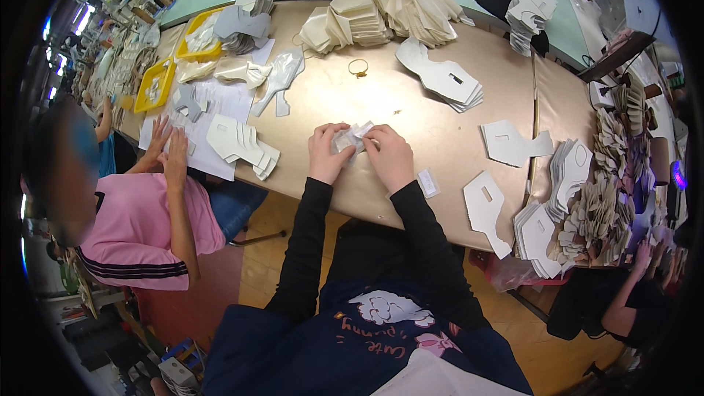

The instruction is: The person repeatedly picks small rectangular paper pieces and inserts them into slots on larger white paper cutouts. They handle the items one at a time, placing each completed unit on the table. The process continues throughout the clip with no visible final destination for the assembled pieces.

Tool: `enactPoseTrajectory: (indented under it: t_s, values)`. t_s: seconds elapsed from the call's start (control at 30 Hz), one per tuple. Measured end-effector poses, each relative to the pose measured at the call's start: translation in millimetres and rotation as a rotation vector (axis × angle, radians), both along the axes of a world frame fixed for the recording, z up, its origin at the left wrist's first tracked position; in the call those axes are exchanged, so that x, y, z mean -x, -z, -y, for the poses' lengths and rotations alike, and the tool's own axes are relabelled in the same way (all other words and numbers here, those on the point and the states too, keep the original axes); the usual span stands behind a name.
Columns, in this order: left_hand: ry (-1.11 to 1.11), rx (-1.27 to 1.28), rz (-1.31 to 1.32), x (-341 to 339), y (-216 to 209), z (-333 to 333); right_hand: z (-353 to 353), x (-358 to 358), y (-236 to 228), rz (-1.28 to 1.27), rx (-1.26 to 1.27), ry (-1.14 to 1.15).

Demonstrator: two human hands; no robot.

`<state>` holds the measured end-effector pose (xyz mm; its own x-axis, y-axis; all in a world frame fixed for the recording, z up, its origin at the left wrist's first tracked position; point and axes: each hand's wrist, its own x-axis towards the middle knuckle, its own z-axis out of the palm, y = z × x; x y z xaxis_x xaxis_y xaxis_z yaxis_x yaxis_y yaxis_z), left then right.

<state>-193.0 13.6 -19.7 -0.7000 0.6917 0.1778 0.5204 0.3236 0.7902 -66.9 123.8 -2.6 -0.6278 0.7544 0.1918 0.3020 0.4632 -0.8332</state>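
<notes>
Over the near middle of the tan table, my left hand (327, 152) and my right hand (389, 151) are closed on a small clear plastic bag (353, 137). Something whitish shows in it, but too small to make out. The fingers of both hands pinch its edges from either side. Beside my right wrist, a small flat white packet (428, 183) lies near the table edge. Beyond my hands, a thin yellow ring-shaped band (358, 68) rests on the tabletop.
Stacks of white cut pieces (440, 77) lie ahead right, others (242, 145) on the left. Cream bundles (352, 22) stand at the back. Yellow trays (155, 85) sit far left. A co-worker in a pink shirt (147, 224) works at my left. Several shaped pieces (484, 209) lie right.
</notes>
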Motion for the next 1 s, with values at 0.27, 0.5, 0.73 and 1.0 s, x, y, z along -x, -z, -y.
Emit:
enactPoseTrajectory:
  t_s: [0.27,0.5,0.73,1.0]
  values:
    - [0.036,0.072,0.043,6,10,-3,-37,-16,-3,-0.171,0.242,0.409]
    - [0.093,0.091,-0.055,7,4,1,-63,-87,-40,-0.443,0.659,0.293]
    - [0.107,0.063,-0.213,-16,-18,8,-21,-109,-33,0.182,0.018,0.084]
    - [0.227,0.077,-0.578,-16,-25,-5,19,-64,-33,0.191,-0.016,-0.108]
